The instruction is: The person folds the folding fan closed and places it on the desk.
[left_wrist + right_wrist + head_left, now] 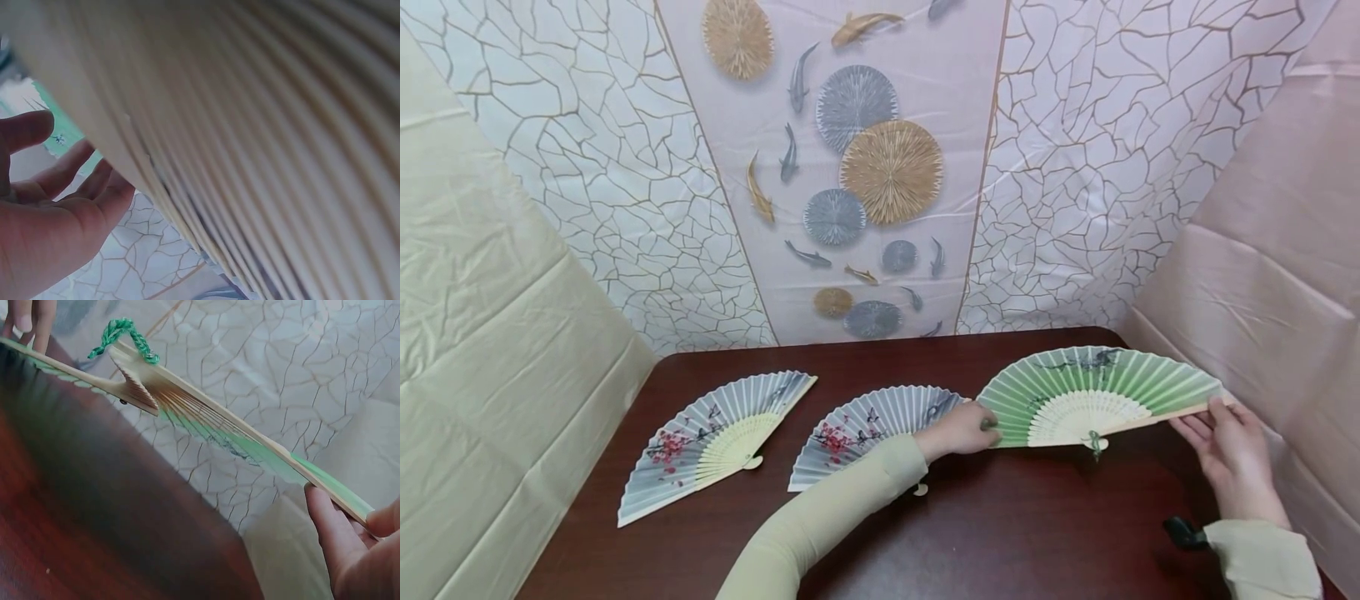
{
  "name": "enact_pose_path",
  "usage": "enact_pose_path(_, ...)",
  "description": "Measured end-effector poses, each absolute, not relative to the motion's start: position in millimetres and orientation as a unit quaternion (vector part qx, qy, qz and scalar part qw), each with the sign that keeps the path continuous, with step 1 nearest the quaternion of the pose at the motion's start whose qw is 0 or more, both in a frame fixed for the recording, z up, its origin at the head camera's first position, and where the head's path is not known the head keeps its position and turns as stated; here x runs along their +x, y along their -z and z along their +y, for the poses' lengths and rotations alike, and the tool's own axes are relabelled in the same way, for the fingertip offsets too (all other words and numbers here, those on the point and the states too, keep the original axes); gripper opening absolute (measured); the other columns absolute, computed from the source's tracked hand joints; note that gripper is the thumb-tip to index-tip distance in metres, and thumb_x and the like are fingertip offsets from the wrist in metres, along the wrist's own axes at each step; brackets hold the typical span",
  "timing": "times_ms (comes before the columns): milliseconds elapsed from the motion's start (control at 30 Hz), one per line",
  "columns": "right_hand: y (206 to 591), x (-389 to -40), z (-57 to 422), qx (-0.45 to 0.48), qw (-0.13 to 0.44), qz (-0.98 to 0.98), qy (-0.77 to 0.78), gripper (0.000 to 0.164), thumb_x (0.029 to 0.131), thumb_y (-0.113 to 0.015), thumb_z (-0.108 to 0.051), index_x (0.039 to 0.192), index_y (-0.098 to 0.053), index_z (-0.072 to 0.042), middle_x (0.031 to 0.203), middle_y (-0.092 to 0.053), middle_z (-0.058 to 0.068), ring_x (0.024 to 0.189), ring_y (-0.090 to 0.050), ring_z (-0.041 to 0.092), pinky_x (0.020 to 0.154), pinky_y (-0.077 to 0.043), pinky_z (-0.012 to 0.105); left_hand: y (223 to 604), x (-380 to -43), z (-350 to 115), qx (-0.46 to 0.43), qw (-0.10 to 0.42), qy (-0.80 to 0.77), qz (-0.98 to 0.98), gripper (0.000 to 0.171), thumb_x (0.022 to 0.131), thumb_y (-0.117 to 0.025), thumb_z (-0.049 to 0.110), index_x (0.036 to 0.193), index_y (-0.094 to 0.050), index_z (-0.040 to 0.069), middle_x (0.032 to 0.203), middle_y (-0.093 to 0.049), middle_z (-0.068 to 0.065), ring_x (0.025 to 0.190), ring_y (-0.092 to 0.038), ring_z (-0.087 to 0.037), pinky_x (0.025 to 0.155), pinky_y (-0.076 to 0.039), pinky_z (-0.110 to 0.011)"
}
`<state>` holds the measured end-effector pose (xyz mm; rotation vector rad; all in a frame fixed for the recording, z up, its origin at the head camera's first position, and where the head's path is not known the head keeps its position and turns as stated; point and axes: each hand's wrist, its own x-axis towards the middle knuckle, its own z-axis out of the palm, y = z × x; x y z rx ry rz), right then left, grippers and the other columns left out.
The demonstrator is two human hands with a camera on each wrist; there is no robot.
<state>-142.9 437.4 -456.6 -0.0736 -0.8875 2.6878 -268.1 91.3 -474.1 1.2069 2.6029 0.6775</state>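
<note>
Cream cloth is draping the far left as a side curtain (497,292), and beside it the dark red table (1000,542) is carrying a grey fan (715,442), spread open, its red blossoms showing. Just to the right, a second grey fan (872,421) is lying open as well, with the left sleeve (850,500) crossing in front and hiding part of its lower side. Behind, a patterned backdrop (1075,208) of fish, discs and crackle lines is rising. The left hand (961,429) is lying at the left end of the green fan (1090,400), thumb and fingers curving near its edge; I cannot tell whether they are pinching it. The green fan is spanning the space between both hands, fully open, with a green cord (1096,447) hanging at its pivot. Its right end is hovering raised above the table, and the right hand (1232,458) is grasping that end between thumb and fingers. Below, a dark object (1186,532) is sitting against the right sleeve (1262,558), and farthest right a pinkish curtain (1292,250) is sloping close behind the hand
</note>
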Motion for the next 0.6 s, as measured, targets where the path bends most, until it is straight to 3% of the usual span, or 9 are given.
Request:
enact_pose_path(167,444.7,-144.0,433.2,-0.01,0.168,-0.297,-0.94,0.022,0.108,-0.036,-0.007,0.097,-0.053,0.001,0.091,-0.073,0.022,0.08,-0.073,0.034,0.063,-0.062,0.048,472.5,-270.3,89.7,0.399,0.107,-0.272,0.869,0.032,0.098,-0.064,0.022,0.122,-0.071,0.001,0.12,-0.071,-0.008,0.114,-0.064,-0.015,0.097,-0.047,-0.019)
enact_pose_path(400,429.7,-142.4,427.2,0.015,0.183,-0.28,-0.942,0.028,0.108,-0.036,-0.007,0.11,-0.061,0.004,0.094,-0.072,0.026,0.082,-0.073,0.037,0.064,-0.061,0.051,470.0,-275.8,89.1,0.392,0.094,-0.293,0.867,0.032,0.099,-0.063,0.024,0.124,-0.07,0.004,0.122,-0.07,-0.007,0.117,-0.062,-0.015,0.099,-0.046,-0.02)
enact_pose_path(600,417.0,-141.5,421.4,0.021,0.196,-0.274,-0.942,0.024,0.108,-0.037,-0.007,0.111,-0.058,0.003,0.096,-0.072,0.026,0.081,-0.073,0.039,0.063,-0.06,0.052,469.7,-277.4,89.8,0.38,0.095,-0.302,0.869,0.031,0.1,-0.062,0.023,0.126,-0.069,0.006,0.124,-0.069,-0.005,0.118,-0.061,-0.015,0.1,-0.046,-0.022)
